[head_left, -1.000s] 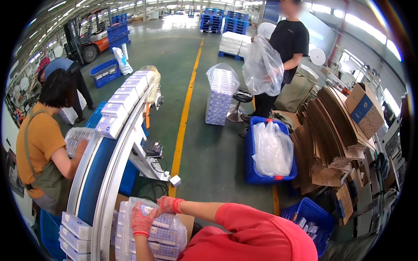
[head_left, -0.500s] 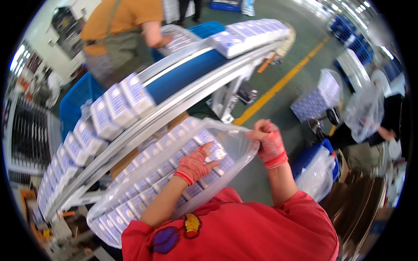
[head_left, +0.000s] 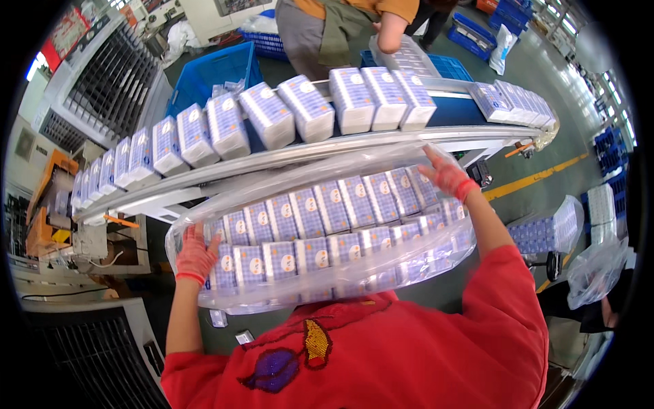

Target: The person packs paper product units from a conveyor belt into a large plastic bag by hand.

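Observation:
In front of me a large clear plastic bag (head_left: 381, 276) lies open at the top, filled with two visible rows of white-and-lilac wrapped packs (head_left: 332, 204). My left hand (head_left: 196, 258), in a red-and-white knit glove with bare fingertips, rests against the bag's left end, thumb apart from the fingers. At the far right corner, my right hand (head_left: 446, 175) wears a matching glove and spreads its fingers over the bag's rim beside the end packs. Neither hand is seen clasping a pack.
Beyond the bag curves a conveyor with a blue belt (head_left: 453, 112), carrying a line of similar packs (head_left: 269, 116). Across it a co-worker in an orange top stands by a blue crate (head_left: 214, 75). A filled bag (head_left: 545, 232) stands at right. Small packs (head_left: 218, 317) lie on the floor.
The view has turned left. My left hand has moved from atop the packs to the bag's left end. My right hand has let go of the pinched bag edge and spread its fingers.

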The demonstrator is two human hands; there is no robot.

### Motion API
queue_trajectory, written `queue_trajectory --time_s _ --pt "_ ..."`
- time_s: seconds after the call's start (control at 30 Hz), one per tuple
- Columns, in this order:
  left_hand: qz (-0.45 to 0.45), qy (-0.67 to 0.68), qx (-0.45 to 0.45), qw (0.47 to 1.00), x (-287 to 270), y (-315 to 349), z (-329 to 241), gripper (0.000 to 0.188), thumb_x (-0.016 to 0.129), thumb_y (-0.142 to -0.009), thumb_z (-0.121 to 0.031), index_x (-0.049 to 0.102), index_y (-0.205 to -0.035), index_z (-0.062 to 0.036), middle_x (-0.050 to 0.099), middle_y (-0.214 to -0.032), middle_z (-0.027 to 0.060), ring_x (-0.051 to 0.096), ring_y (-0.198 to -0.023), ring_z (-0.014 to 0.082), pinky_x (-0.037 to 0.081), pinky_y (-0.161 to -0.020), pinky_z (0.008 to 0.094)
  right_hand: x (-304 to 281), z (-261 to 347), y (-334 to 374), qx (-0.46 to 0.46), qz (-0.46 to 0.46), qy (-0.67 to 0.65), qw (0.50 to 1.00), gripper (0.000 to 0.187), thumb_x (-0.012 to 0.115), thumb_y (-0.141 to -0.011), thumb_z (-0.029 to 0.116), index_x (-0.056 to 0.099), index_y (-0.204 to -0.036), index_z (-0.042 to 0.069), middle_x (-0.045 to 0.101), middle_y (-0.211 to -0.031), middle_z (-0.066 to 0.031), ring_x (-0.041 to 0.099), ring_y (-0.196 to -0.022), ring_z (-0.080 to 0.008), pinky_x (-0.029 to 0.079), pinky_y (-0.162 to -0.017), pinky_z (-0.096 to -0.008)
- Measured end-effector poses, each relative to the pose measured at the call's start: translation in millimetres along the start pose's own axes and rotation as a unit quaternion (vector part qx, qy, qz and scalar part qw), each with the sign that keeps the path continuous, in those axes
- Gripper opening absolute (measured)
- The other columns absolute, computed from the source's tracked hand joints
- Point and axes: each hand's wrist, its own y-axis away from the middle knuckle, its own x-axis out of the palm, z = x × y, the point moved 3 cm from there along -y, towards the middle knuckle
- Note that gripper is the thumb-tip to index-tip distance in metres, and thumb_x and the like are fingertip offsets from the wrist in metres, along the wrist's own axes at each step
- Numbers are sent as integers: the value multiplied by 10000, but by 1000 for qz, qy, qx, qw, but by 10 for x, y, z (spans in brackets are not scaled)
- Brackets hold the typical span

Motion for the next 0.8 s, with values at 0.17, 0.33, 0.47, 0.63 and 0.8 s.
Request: queue_trajectory --time_s 0.17,0.33,0.47,0.63,0.8 --pt "298 -25 -72 951 -314 68 -304 562 371 -816 -479 384 -1240 -110 529 -1051 214 473 -1038 325 338 -901 358 130 -1 397 178 153 59 970 812 401 -762 600 88 -1350 137 345 -1283 -192 356 -1173 -320 272 -967 -353" --pt "376 -6 48 926 -42 25 -191 606 325 -821 -510 404 -1215 -56 482 -1126 216 435 -1081 328 310 -929 362 113 191 393 163 187 62 967 837 411 -745 611 76 -1351 141 334 -1292 -186 354 -1177 -316 265 -971 -366" --pt "204 34 68 976 93 199 266 508 407 -823 -443 474 -1125 -40 565 -980 186 527 -926 329 388 -828 392 127 502 318 180 202 156 950 767 425 -749 587 206 -1315 118 390 -1250 -173 396 -1137 -315 317 -932 -361" --pt "-177 119 51 976 -635 354 10 236 565 -748 -118 570 -972 -44 595 -851 146 564 -771 317 451 -705 346 741 2282 183 -193 181 -1 964 439 539 -764 429 551 -1015 69 572 -985 -134 563 -874 -286 447 -757 -359" --pt "-3 495 -329 804 -114 1233 581 358 643 -670 -101 552 -998 12 596 -804 57 566 -715 179 450 -669 269 1651 3711 38 -395 214 -49 892 571 509 -727 529 524 -1052 60 577 -938 -185 564 -833 -345 441 -725 -409"
